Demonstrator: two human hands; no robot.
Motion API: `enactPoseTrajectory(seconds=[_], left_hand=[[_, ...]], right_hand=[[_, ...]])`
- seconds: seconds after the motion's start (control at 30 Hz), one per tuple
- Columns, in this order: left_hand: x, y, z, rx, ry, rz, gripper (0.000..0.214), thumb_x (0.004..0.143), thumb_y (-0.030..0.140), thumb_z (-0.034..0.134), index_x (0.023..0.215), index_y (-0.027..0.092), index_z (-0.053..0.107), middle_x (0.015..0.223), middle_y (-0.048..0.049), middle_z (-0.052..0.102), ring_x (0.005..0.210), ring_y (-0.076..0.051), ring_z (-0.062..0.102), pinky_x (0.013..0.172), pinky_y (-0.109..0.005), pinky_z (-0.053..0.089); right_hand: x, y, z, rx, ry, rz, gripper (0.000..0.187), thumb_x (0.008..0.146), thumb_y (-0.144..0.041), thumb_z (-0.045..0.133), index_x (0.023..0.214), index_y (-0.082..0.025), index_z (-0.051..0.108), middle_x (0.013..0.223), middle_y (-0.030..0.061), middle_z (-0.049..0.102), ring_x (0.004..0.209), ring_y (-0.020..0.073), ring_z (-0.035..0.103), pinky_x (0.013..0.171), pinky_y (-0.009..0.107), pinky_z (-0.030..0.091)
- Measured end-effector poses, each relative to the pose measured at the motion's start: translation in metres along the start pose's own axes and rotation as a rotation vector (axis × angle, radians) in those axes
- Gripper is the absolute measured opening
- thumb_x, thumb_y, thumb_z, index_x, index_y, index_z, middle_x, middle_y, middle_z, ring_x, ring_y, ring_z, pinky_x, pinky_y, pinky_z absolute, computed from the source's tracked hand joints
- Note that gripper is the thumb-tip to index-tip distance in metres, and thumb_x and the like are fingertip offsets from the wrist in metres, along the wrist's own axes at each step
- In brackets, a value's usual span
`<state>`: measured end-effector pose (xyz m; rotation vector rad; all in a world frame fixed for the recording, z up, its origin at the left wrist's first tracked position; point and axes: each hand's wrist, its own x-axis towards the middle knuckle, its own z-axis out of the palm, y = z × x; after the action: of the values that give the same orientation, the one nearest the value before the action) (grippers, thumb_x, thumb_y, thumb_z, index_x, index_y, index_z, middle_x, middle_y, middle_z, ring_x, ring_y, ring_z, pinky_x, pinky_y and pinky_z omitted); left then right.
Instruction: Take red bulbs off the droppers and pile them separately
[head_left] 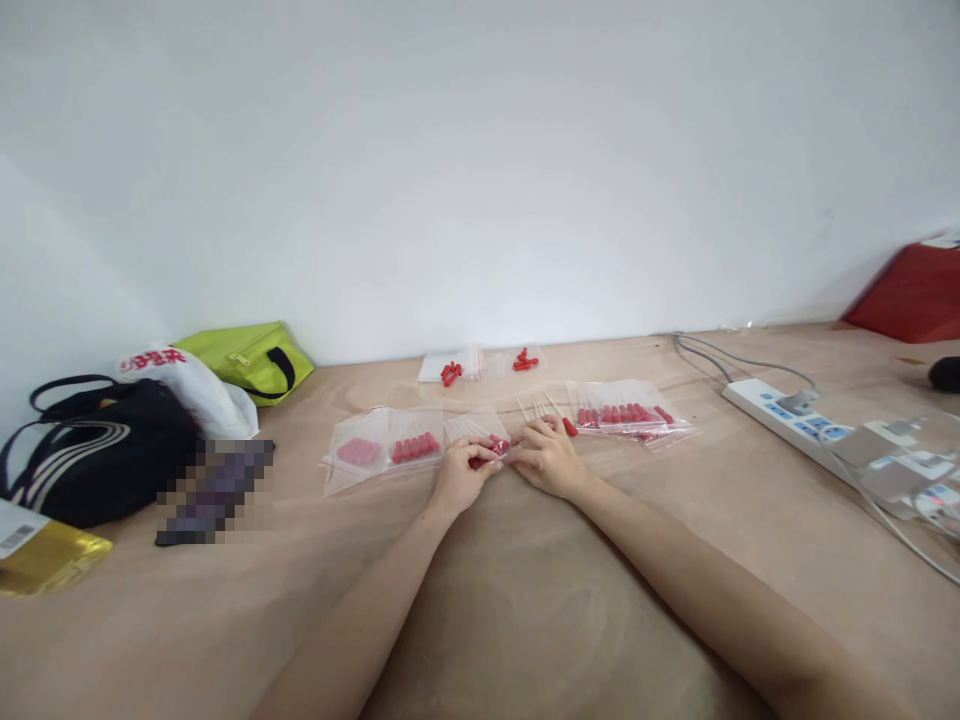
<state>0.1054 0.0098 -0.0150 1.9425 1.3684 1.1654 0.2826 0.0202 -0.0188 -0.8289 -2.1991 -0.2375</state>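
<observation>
My left hand (461, 474) pinches the near edge of a small clear plastic bag (469, 426) that has red-ended pieces (499, 443) inside. Its fingers are closed. Against the same bag edge, the fingertips of my right hand (553, 462) are pressed together, close to the left fingers. Thin pale sticks (534, 404) poke out beyond the right hand, with a red tip (570, 428) beside it. Left of the hands lie flat clear bags of red-ended pieces (415, 447). On the right is a stack of similar filled bags (626, 412). The fingers partly hide the bag's opening.
Two small groups of loose red pieces (451, 374) lie on bags near the wall. At left are a black bag (112, 450), a white plastic bag (217, 395) and a lime-green pouch (259, 365). A power strip (787, 425) with chargers and cables occupies the right.
</observation>
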Motion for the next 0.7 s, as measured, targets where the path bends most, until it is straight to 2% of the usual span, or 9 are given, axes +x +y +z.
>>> enactPoseTrajectory(seconds=[0.17, 0.33, 0.43, 0.53, 0.7], left_hand=[[0.0004, -0.0023, -0.0002, -0.030, -0.012, 0.008, 0.007, 0.061, 0.013, 0.069, 0.062, 0.019, 0.067, 0.085, -0.0038, 0.064, 0.080, -0.017, 0.060, 0.078, -0.037, 0.048], [0.0003, -0.0035, -0.0017, -0.035, -0.020, -0.003, 0.007, 0.061, 0.014, 0.069, 0.065, 0.019, 0.068, 0.086, -0.0044, 0.064, 0.082, -0.017, 0.060, 0.079, -0.036, 0.048], [0.0004, -0.0022, -0.0028, -0.020, -0.041, 0.018, 0.004, 0.066, 0.021, 0.067, 0.069, 0.020, 0.068, 0.090, -0.0052, 0.064, 0.086, -0.018, 0.059, 0.081, -0.036, 0.047], [0.0008, 0.0002, -0.0033, 0.026, -0.051, 0.058, 0.011, 0.074, 0.024, 0.059, 0.074, 0.021, 0.069, 0.094, -0.0059, 0.063, 0.091, -0.018, 0.058, 0.084, -0.037, 0.045], [-0.0003, 0.0031, -0.0017, 0.102, -0.049, 0.130, 0.013, 0.076, 0.020, 0.054, 0.069, 0.019, 0.065, 0.093, -0.0063, 0.062, 0.090, -0.017, 0.057, 0.083, -0.036, 0.044]], right_hand=[[-0.0012, 0.0030, 0.0018, -0.045, 0.022, 0.025, 0.016, 0.080, -0.022, 0.054, 0.080, -0.032, 0.067, 0.083, -0.0017, 0.062, 0.082, 0.0136, 0.046, 0.083, 0.036, 0.022], [-0.0019, 0.0048, 0.0031, -0.015, 0.027, -0.029, 0.016, 0.080, -0.024, 0.054, 0.080, -0.033, 0.067, 0.084, -0.0015, 0.063, 0.084, 0.0141, 0.046, 0.083, 0.036, 0.023], [-0.0012, 0.0044, 0.0023, 0.025, 0.058, -0.035, 0.018, 0.080, -0.021, 0.053, 0.081, -0.032, 0.068, 0.085, -0.0008, 0.062, 0.081, 0.0141, 0.045, 0.080, 0.034, 0.025], [-0.0005, 0.0039, 0.0016, 0.072, 0.073, -0.071, 0.022, 0.080, -0.017, 0.052, 0.083, -0.031, 0.068, 0.085, 0.0002, 0.061, 0.080, 0.0144, 0.044, 0.077, 0.033, 0.027], [-0.0005, 0.0036, 0.0027, 0.110, -0.027, -0.086, 0.024, 0.079, -0.013, 0.049, 0.085, -0.028, 0.067, 0.085, 0.0017, 0.059, 0.082, 0.0145, 0.045, 0.075, 0.031, 0.030]])
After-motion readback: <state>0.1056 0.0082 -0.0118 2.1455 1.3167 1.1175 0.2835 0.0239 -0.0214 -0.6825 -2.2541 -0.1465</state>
